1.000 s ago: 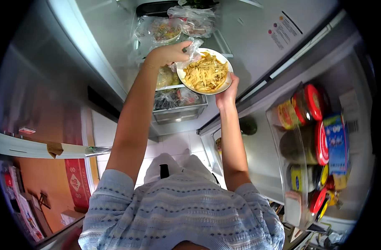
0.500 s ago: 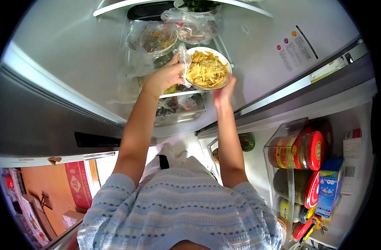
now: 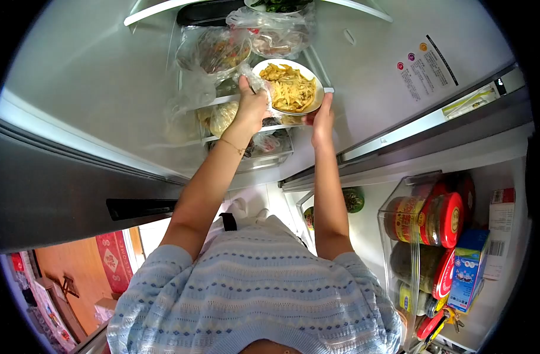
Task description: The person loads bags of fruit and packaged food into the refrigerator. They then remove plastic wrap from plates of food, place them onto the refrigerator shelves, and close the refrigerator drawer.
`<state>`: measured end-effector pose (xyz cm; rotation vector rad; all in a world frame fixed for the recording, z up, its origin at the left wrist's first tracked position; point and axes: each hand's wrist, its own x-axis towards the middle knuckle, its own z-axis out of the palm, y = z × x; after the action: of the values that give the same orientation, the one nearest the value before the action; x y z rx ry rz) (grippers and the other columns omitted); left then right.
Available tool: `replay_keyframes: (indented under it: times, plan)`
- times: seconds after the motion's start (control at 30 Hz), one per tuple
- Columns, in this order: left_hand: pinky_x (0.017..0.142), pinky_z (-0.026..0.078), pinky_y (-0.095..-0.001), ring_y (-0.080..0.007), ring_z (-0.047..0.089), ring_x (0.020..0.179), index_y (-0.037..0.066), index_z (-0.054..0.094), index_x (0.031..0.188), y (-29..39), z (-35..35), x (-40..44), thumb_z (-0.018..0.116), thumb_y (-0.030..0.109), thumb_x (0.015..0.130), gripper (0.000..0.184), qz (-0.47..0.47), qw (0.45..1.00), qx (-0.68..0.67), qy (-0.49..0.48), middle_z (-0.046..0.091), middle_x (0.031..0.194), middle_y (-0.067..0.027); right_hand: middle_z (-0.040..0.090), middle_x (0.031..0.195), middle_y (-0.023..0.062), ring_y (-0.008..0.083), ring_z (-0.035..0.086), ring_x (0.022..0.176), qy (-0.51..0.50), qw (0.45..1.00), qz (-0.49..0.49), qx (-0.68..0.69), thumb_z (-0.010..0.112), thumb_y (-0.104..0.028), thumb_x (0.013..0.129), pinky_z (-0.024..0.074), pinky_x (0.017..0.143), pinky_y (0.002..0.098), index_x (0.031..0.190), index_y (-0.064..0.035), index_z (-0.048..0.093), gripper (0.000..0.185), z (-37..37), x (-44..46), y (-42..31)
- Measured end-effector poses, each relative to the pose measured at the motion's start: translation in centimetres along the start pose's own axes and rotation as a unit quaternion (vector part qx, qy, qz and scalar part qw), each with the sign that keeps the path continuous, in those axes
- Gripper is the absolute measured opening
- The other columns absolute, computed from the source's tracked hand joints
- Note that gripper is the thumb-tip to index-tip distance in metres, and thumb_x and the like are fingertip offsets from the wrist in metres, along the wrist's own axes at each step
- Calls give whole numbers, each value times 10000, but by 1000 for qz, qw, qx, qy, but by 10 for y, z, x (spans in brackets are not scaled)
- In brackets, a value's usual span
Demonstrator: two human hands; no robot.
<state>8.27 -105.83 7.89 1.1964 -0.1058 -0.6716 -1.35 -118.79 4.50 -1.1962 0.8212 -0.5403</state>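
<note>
A white plate (image 3: 318, 97) of yellow shredded food (image 3: 290, 88) is held at the front of the fridge shelf. My left hand (image 3: 252, 107) is closed at the plate's left edge on crumpled clear plastic film (image 3: 246, 73). On the right, my right hand (image 3: 322, 121) grips the rim, thumb up along the side and fingers partly hidden beneath. Just behind the plate lie a bagged bowl of food (image 3: 219, 50) to the left and a clear plastic bag (image 3: 279, 41) with pale pinkish contents.
A dish of dark greens (image 3: 281, 6) and a black tray (image 3: 208, 13) stand further back. Below are a yellowish bag (image 3: 224, 117) and a drawer (image 3: 270, 160). Red-lidded jars (image 3: 451, 219) and a blue box (image 3: 467, 271) fill the open right door's rack (image 3: 394, 206).
The plate has moved slightly up and left, further over the shelf. My left hand has turned and shifted right, its thumb now pointing up at the film; my right hand still holds the rim.
</note>
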Motion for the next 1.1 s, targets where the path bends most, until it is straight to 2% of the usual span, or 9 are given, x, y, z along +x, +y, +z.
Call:
replay_keyframes:
  times: [0.03, 0.1, 0.17, 0.23, 0.33, 0.47, 0.63, 0.83, 1.1]
  plan:
    - [699, 484, -427, -231, 485, 1052, 205, -26, 1386, 2, 1, -5, 461, 163, 897, 691, -6, 1000, -1, 24, 384, 1264, -121, 567, 750, 10, 93, 511, 604, 0, 1000, 0, 0, 339, -496, 901, 397, 463, 236, 886, -71, 547, 474, 2, -13, -1]
    - [702, 484, -416, -230, 481, 1051, 208, -46, 1388, -6, 3, -1, 455, 159, 898, 702, -5, 1000, 5, 31, 369, 1278, -134, 483, 615, 7, 122, 442, 531, 181, 920, -315, -145, 524, -362, 868, 394, 492, 252, 790, -52, 542, 320, 10, -42, 2]
    - [704, 485, -405, -229, 476, 1050, 211, -65, 1391, -14, 4, 4, 449, 156, 899, 714, -6, 999, 11, 37, 354, 1293, -148, 494, 638, 48, 152, 461, 572, 91, 922, -315, -206, 644, -204, 785, 408, 575, 294, 816, -51, 546, 184, 28, -72, 5]
    - [699, 486, -371, -232, 476, 1030, 185, -85, 1392, -17, 0, 5, 438, 135, 898, 721, 2, 999, 2, 41, 337, 1304, -171, 478, 643, 27, 152, 462, 558, 90, 812, -482, -317, 670, -101, 738, 404, 545, 282, 829, -53, 569, 144, 45, -85, 3]
    - [686, 490, -333, -245, 482, 1010, 144, -81, 1391, -7, 2, -8, 416, 100, 893, 705, 4, 999, 12, 43, 350, 1280, -190, 501, 679, 61, 198, 496, 584, 144, 765, -523, -347, 665, -69, 708, 420, 562, 302, 873, -67, 602, 177, 53, -80, 14]
    - [658, 506, -329, -253, 498, 995, 175, -65, 1390, -16, 1, -6, 410, 54, 882, 705, 23, 998, -20, 52, 375, 1245, -184, 518, 710, 56, 188, 511, 626, 153, 764, -525, -342, 649, -56, 728, 421, 573, 298, 871, -73, 603, 152, 51, -84, 21]
    - [640, 527, -359, -249, 543, 921, 195, 23, 1327, -10, 10, -18, 453, 27, 858, 659, 10, 993, -83, 80, 418, 1187, -156, 505, 819, 80, 229, 507, 708, 197, 881, -412, -120, 581, -80, 781, 423, 613, 335, 868, -44, 563, 95, 52, -82, 20]
    - [658, 539, -373, -261, 593, 852, 178, 173, 1189, -11, 6, -14, 538, 65, 817, 533, -5, 993, -43, 109, 468, 1124, -150, 462, 860, 139, 244, 469, 774, 246, 860, -402, -198, 446, -76, 869, 411, 676, 332, 906, 23, 438, 105, 33, -51, 17]
    - [476, 510, -290, -225, 621, 661, 84, 183, 1106, -4, 1, -14, 550, 90, 810, 471, -12, 996, -25, 87, 514, 1036, -186, 444, 915, 90, 162, 482, 798, 106, 970, -170, 140, 372, -133, 888, 473, 586, 304, 965, -35, 344, 128, 32, -26, 0]
